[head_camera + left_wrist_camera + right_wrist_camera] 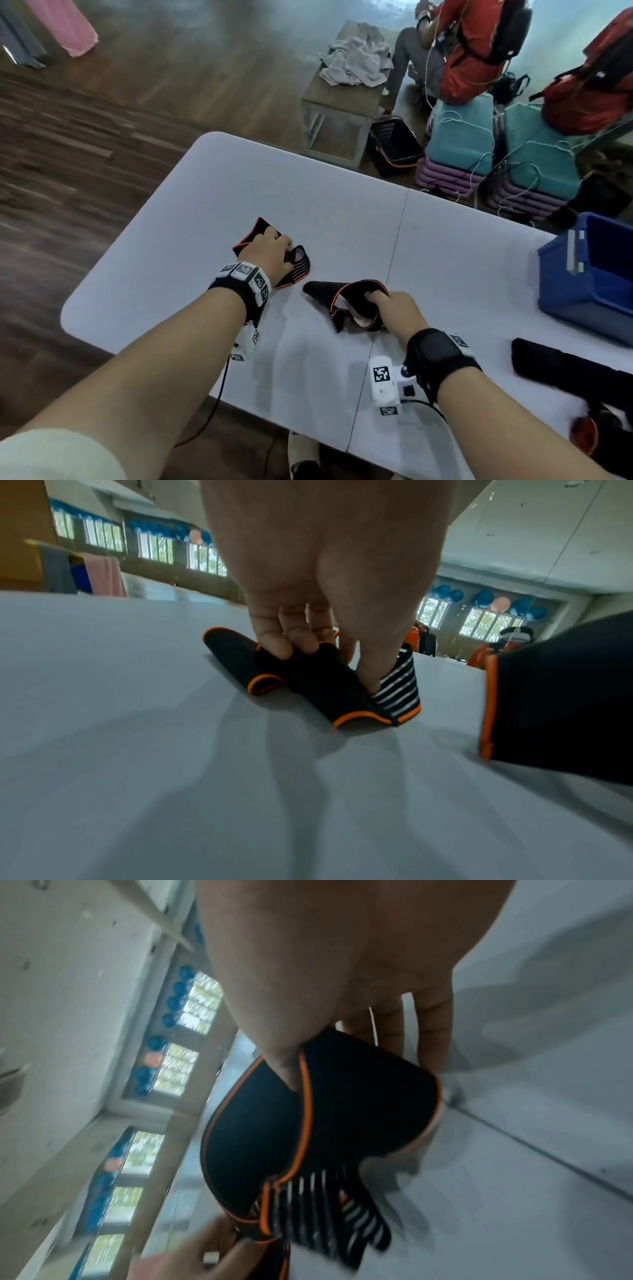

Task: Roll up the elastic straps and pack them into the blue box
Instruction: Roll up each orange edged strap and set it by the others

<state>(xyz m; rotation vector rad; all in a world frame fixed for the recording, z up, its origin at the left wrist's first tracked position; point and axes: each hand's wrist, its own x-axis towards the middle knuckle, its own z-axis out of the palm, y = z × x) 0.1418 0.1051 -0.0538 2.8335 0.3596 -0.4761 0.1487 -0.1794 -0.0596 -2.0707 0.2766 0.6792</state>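
Observation:
Two black elastic straps with orange trim and striped ends lie close together on the white table point(342, 212). My left hand point(274, 251) grips the folded left strap point(298, 269); in the left wrist view its fingers point(274, 645) and thumb pinch that strap point(308, 685) against the table. My right hand point(387, 303) holds the curled right strap point(346, 298) with the thumb point(291, 1069) tucked into its fold point(260, 1123). The same strap shows in the left wrist view point(555, 710). The blue box point(582, 291) stands at the right edge, away from both hands.
Another long black strap point(565, 373) lies at the front right, with a dark orange-trimmed bundle point(585, 435) below it. Beyond the table are a bench with towels point(356, 61), a black basket point(394, 144), stacked cushions point(459, 147) and seated people in red.

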